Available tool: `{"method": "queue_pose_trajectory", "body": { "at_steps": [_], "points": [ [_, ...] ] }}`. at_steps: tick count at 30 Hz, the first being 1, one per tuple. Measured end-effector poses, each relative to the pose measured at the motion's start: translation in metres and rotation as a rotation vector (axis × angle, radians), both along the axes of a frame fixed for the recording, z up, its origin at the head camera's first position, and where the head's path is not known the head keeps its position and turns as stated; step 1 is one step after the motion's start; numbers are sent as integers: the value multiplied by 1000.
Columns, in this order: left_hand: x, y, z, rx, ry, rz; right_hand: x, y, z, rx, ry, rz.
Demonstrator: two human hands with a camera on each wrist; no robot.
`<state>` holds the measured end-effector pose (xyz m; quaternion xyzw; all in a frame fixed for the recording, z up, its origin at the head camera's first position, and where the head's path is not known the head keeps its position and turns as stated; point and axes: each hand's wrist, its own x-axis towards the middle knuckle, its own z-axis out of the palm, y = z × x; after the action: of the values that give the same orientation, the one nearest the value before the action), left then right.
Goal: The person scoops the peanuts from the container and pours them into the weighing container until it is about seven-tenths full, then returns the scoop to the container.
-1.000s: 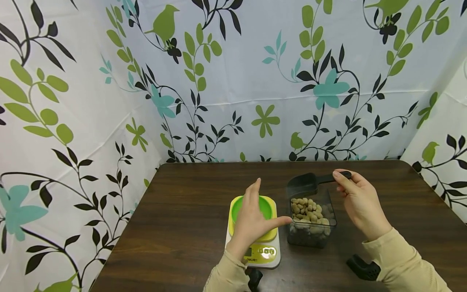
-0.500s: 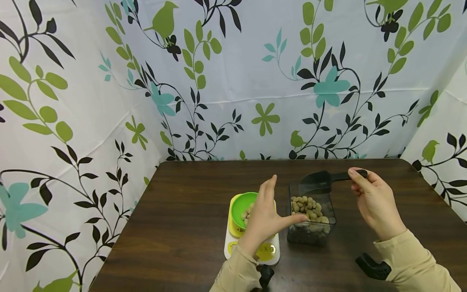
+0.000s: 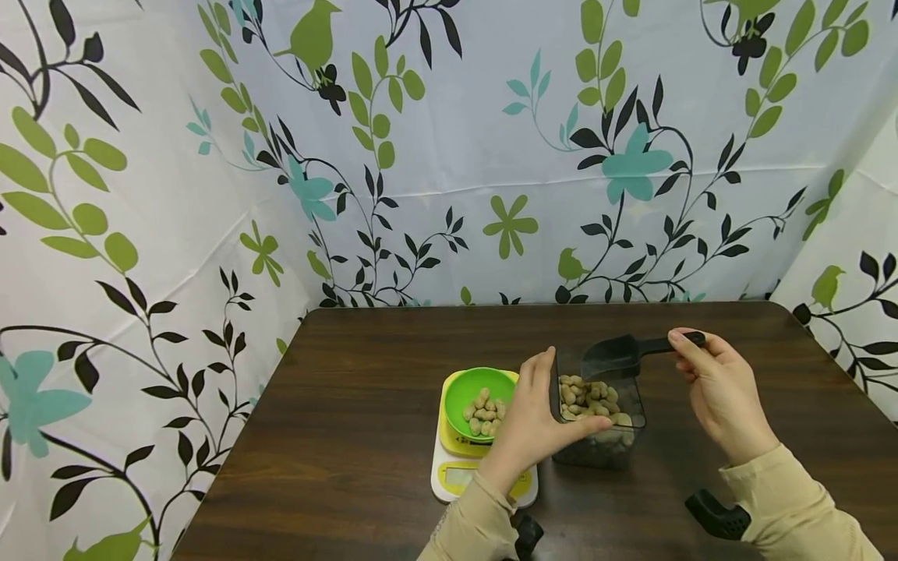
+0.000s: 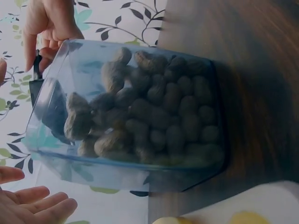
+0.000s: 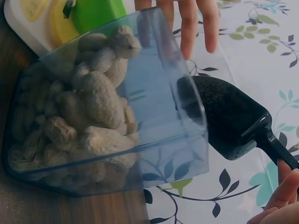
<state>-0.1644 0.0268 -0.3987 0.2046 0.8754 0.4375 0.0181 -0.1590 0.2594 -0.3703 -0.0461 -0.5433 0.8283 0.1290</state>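
Observation:
My right hand [image 3: 730,397] pinches the handle of a black scoop [image 3: 612,357]. The scoop's blade dips into the mouth of a clear, dark-tinted container [image 3: 596,452], above the unshelled peanuts [image 3: 588,396]. In the right wrist view the blade [image 5: 229,116] looks bare, apart from the peanuts below. My left hand [image 3: 529,428] is spread at the container's left, its thumb across the near side. In the left wrist view its fingertips [image 4: 56,210] show a gap from the container wall. To the left, a green bowl [image 3: 457,389] holds several peanuts.
The bowl stands on a yellow and white kitchen scale [image 3: 449,475], partly hidden by my left hand. Brown tabletop [image 3: 351,421] stretches to the left and right. A patterned cloth [image 3: 449,156] hangs behind the table. Black devices [image 3: 717,514] sit at both wrists.
My left hand has moved right, from over the bowl to beside the container, uncovering the peanuts in the bowl. The scoop has shifted right, then dropped slightly into the container's mouth.

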Motion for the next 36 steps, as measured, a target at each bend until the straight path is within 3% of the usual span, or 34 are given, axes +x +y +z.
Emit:
{"method": "queue_pose_trajectory", "body": {
  "at_steps": [16,36],
  "points": [
    [4,13,-11,-102,7,22,-2,-8,-12,169,-43,-11],
    [1,20,-17,-123,-41,54,-2,-8,-16,398,-4,-21]
  ]
}}
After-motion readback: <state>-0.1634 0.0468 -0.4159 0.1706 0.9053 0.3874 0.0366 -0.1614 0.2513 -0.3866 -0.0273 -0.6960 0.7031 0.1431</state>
